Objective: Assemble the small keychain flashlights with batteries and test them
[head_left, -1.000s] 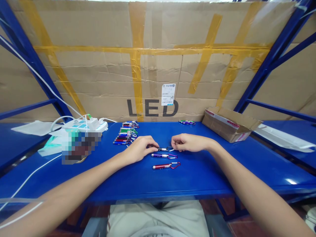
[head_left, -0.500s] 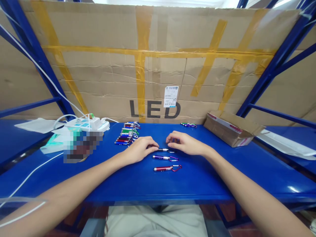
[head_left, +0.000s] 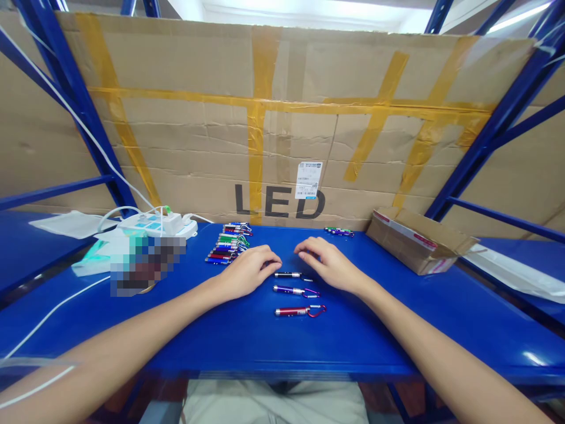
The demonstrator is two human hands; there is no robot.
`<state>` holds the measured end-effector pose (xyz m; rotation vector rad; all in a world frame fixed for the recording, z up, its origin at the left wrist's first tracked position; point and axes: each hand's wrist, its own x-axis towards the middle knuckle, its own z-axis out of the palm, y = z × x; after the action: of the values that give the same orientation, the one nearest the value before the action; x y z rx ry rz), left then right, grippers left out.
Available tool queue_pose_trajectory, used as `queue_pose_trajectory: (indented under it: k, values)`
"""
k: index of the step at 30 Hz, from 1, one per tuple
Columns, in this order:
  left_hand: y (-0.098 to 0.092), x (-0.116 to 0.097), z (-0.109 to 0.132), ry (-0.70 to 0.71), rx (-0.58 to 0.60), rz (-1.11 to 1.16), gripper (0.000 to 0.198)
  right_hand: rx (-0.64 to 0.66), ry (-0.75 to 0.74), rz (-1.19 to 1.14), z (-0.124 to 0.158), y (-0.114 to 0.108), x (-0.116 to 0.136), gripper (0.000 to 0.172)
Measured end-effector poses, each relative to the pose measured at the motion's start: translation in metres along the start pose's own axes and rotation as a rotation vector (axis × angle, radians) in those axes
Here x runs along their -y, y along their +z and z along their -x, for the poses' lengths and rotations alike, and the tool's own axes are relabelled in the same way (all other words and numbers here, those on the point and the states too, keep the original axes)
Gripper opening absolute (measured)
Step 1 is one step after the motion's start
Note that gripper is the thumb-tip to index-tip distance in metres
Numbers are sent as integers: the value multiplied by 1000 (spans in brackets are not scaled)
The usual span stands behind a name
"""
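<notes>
Three small keychain torches with carabiner clips lie one below another: a black torch (head_left: 289, 275), a purple torch (head_left: 289, 290) and a red torch (head_left: 291, 311). My left hand (head_left: 251, 272) rests just left of the black torch, thumb and curved fingers apart, nothing visible in it. On the other side my right hand (head_left: 330, 262) hovers by the black torch's clip end, fingers loosely bent and apart, also without a visible object. Beyond my left hand sits a column of several torches (head_left: 227, 246) in mixed colours, partly covered by that hand.
Green and purple torches (head_left: 339, 232) lie at the back of the blue table (head_left: 282, 347). An open cardboard box (head_left: 417, 241) stands at right. At left are a white power strip (head_left: 152, 224), cables and a pixelated item (head_left: 148, 268). A large cardboard panel (head_left: 198, 147) closes the back.
My left hand has drawn slightly left off the black torch, whose body now shows fully. My right hand's fingers have shifted a little left. The camera view has tilted up slightly.
</notes>
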<state>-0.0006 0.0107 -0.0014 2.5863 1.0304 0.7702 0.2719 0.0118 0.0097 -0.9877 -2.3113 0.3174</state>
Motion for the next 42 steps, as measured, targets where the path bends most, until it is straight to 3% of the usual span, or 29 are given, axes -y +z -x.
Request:
queue_pose_trajectory:
  k: [3,5,12,16,23,28,31,36,42]
  values:
    - [-4,0,0,-19,-67,17,23,-137,16,23,-1,-4,0,22]
    - [-6,-1,1,-23,-72,32,22,-132,3,17,-1,-4,1,21]
    - [-4,-4,3,18,28,-59,30,206,47,-80,1,-5,0,21]
    - [2,-8,3,14,92,-69,25,298,127,-180,2,-14,-4,23]
    - [6,-5,-1,4,58,-1,6,390,203,-227,3,-17,-11,22]
    - [9,-2,-2,-53,56,157,10,432,214,-256,4,-21,-7,20]
    - [8,0,-2,-59,25,223,15,408,213,-231,4,-21,-5,23]
    - [-2,2,-1,-49,-87,114,22,196,151,-138,2,-16,-1,25]
    - [-8,2,2,24,-75,-9,22,97,53,-75,2,-11,7,23]
